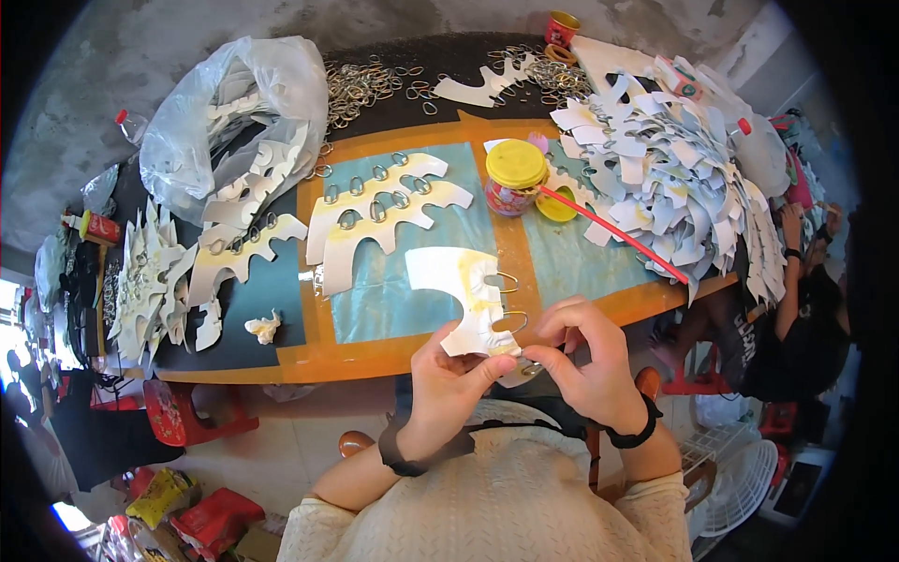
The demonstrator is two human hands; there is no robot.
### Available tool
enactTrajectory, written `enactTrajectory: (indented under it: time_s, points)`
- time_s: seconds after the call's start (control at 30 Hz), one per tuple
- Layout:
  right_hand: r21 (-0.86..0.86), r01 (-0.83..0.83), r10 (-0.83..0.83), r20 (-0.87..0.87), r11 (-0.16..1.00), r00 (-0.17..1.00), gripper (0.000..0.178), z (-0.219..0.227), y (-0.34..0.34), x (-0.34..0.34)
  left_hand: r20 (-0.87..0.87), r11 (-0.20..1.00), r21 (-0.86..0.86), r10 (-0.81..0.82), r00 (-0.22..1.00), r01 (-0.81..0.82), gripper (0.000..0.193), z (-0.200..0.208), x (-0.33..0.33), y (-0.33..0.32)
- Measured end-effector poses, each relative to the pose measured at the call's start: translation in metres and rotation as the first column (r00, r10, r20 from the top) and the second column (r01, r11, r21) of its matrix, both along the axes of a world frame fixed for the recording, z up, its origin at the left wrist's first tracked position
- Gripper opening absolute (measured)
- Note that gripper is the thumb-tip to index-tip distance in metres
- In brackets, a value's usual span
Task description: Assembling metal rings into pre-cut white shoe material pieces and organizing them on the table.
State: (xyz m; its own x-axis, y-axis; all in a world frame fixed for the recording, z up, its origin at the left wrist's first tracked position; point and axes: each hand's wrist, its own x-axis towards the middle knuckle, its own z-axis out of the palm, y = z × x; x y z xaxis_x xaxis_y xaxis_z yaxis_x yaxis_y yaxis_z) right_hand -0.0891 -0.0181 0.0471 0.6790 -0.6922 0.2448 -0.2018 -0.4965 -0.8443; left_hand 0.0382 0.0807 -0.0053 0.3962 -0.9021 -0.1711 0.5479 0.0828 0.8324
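Over the table's near edge I hold up a white notched piece of sheet material with yellowish glue-like stains. Metal oval rings stick out from its right side. My left hand is closed on its lower left part, thumb on top. At its lower right end, my right hand pinches the edge with thumb and forefinger, close to another ring partly hidden by the fingers. Two similar pieces with rings lie on the blue sheet just beyond. A jar with a yellow lid stands farther back.
A red stick slants from the jar over the right side. A large heap of white pieces covers the right; a plastic bag of pieces is far left. Loose rings lie at the back. Another person sits at right.
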Motion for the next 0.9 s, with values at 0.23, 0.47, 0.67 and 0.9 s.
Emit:
enactTrajectory:
  time_s: [0.23,0.47,0.67,0.9]
  points:
    - [0.077,0.062,-0.061,-0.018,0.995,0.998,0.022,0.008,0.011,-0.01,0.448,0.996,-0.084,0.066,0.892,-0.032,0.047,-0.001,-0.002,0.003]
    - [0.032,0.111,-0.108,-0.08,0.993,0.991,0.028,0.007,0.013,-0.029,0.545,0.998,-0.063,0.057,0.836,-0.027,0.044,-0.001,-0.018,0.0]
    - [-0.165,0.148,-0.145,0.027,0.975,0.989,0.03,-0.01,0.011,-0.048,0.58,0.999,-0.029,0.031,0.814,-0.017,0.046,0.001,-0.036,-0.01]
    - [-0.525,0.187,-0.138,0.132,0.83,0.982,0.021,-0.027,-0.001,-0.073,0.513,0.997,0.074,-0.051,0.857,0.015,0.047,0.013,-0.058,-0.027]
